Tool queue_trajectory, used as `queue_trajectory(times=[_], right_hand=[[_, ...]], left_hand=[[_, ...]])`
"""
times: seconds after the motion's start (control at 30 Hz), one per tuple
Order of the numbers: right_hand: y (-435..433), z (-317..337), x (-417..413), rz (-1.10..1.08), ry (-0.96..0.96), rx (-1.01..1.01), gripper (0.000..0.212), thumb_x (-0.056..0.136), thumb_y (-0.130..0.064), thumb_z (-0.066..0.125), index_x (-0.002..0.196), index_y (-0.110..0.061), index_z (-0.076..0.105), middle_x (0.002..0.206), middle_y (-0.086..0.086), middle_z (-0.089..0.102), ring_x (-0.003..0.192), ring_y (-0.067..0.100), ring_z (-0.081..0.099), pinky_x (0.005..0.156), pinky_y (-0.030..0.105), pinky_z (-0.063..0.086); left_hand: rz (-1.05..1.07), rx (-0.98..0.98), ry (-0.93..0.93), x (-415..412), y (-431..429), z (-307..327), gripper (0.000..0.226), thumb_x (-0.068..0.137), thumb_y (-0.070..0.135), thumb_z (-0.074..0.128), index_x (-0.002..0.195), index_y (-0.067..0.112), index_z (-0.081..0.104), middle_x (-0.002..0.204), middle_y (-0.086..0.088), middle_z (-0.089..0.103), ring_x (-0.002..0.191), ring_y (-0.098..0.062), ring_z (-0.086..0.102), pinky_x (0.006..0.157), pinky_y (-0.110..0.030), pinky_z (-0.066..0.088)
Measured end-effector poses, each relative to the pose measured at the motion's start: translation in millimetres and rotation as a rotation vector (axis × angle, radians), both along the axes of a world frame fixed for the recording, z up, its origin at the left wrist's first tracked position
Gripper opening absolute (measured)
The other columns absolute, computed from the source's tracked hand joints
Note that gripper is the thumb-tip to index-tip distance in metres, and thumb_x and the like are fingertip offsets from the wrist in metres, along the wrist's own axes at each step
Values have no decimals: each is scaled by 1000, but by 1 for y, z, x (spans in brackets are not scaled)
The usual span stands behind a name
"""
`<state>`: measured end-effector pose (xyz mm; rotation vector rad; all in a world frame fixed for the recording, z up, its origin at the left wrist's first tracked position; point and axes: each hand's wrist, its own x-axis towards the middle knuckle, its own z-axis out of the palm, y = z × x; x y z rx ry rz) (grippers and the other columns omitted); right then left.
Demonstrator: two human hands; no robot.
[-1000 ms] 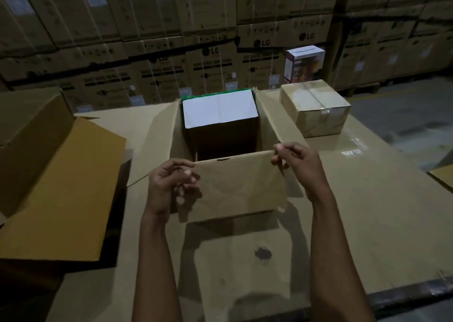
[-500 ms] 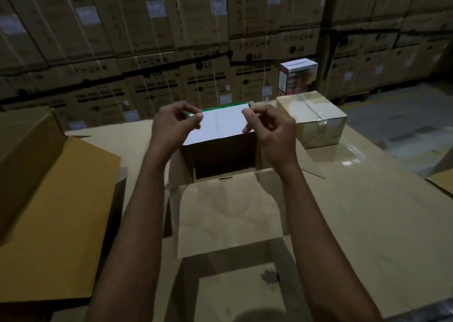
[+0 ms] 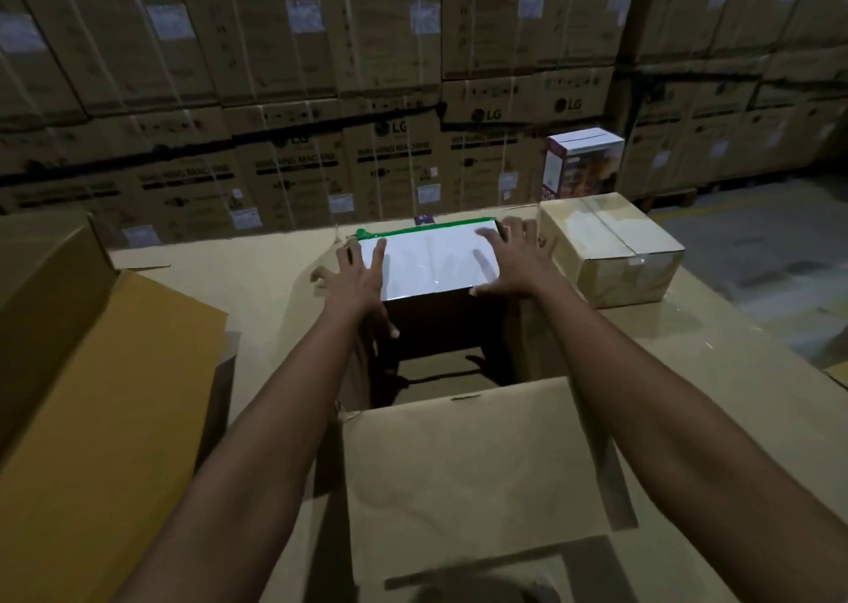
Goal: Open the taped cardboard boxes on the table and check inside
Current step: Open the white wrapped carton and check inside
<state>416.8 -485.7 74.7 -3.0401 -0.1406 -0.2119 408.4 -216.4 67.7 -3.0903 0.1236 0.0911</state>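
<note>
An opened cardboard box (image 3: 468, 455) stands in front of me on the table, its near flap folded toward me. Inside it sits a white-topped box (image 3: 431, 260) with a green far edge. My left hand (image 3: 355, 277) lies flat with spread fingers on the white top's left end. My right hand (image 3: 516, 258) lies flat with spread fingers on its right end. A smaller cardboard box (image 3: 610, 244), sealed with clear tape, sits just right of my right hand.
A large opened carton (image 3: 92, 373) with raised flaps stands at the left. A white and purple printed box (image 3: 583, 162) stands behind the taped one. Stacked washing machine cartons (image 3: 390, 98) form a wall behind the table (image 3: 688, 373). Bare floor (image 3: 771, 244) lies at the right.
Both hands let go of the near flap, rose to the inner box, and now lie flat with spread fingers on its white top. My view has moved closer.
</note>
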Motion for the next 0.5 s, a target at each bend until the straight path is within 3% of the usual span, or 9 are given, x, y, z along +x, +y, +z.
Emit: queue_trajectory(times=[0.1,0.23,0.33,0.5], right_hand=[[-2,-5,8,-27,39,-16,118,69,-70,80,159,-40,10,169,8,3,155,41,0,115,77,18],[5,-14,6,-113,18,-191,118,77,-52,84,160,-40,2,169,13,1,154,44,8,114,72,23],[10,-18,6,-171,-46,-191,106,82,-37,81,160,-37,8,162,16,20,147,43,24,113,64,33],[5,-7,6,-232,-244,175,56,96,-37,62,148,-34,42,132,14,51,125,37,50,98,50,46]], left_hand=[[67,57,-127,8,-7,-3,155,57,77,81,158,18,-21,164,-29,7,151,-45,10,100,-61,37],[108,140,-222,14,-7,-6,147,62,76,78,159,10,-12,151,-31,32,137,-42,32,89,-49,42],[78,90,-264,11,-5,-9,123,77,50,78,160,7,-4,143,-29,39,130,-41,38,87,-49,46],[33,-245,-430,6,-13,-1,86,86,13,61,158,3,16,142,-26,47,125,-42,50,90,-52,49]])
